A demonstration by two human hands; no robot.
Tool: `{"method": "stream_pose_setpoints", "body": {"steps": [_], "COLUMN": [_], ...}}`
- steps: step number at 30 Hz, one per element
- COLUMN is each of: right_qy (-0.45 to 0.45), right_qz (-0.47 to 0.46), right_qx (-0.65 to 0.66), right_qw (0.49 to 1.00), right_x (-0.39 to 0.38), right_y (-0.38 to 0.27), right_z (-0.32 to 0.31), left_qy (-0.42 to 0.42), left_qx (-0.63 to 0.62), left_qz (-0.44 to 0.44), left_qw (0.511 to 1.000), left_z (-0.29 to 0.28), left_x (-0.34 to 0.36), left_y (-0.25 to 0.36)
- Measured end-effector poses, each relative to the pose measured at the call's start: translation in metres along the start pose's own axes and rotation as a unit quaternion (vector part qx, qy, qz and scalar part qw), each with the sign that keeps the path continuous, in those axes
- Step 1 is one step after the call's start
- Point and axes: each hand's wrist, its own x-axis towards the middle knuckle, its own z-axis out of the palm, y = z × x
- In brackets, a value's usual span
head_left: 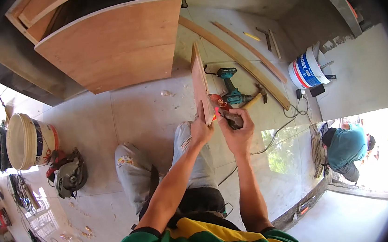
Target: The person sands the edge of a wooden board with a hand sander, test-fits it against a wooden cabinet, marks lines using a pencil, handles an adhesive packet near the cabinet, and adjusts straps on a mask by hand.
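Observation:
My left hand grips the near end of a narrow wooden board, which stands tilted up in front of my knees. Closed around a dark brown hand tool with a bit of red at its front, my right hand is at the board's right side. The tool's front end is close to the board's edge; its exact kind is hard to make out. Just beyond, a teal cordless drill lies on the floor beside a claw hammer. A red object is partly hidden behind the board and tool.
A wooden cabinet stands ahead on the left. Long wood strips lie ahead to the right, near a tool bucket. Buckets and a circular saw are at left. A cable crosses the floor. Another person crouches at right.

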Motion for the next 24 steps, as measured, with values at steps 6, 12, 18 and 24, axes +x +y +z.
{"method": "stream_pose_setpoints", "body": {"steps": [6,12,18,24], "right_qy": [-0.029,-0.030,-0.036,-0.039], "right_qz": [-0.061,-0.025,-0.078,-0.063], "right_qx": [-0.159,-0.144,-0.177,-0.221], "right_qw": [0.985,0.989,0.980,0.973], "right_x": [-0.015,-0.024,-0.025,-0.032], "right_y": [0.020,0.011,0.004,0.005], "right_z": [-0.008,-0.007,-0.006,-0.012], "left_qy": [-0.027,-0.039,-0.039,-0.044], "left_qx": [-0.040,-0.155,-0.217,-0.217], "left_qz": [-0.013,-0.039,-0.048,-0.034], "left_qw": [0.999,0.986,0.974,0.975], "left_z": [0.000,0.003,0.015,0.020], "left_x": [-0.001,-0.005,-0.011,-0.011], "left_y": [0.000,-0.006,-0.016,-0.013]}}
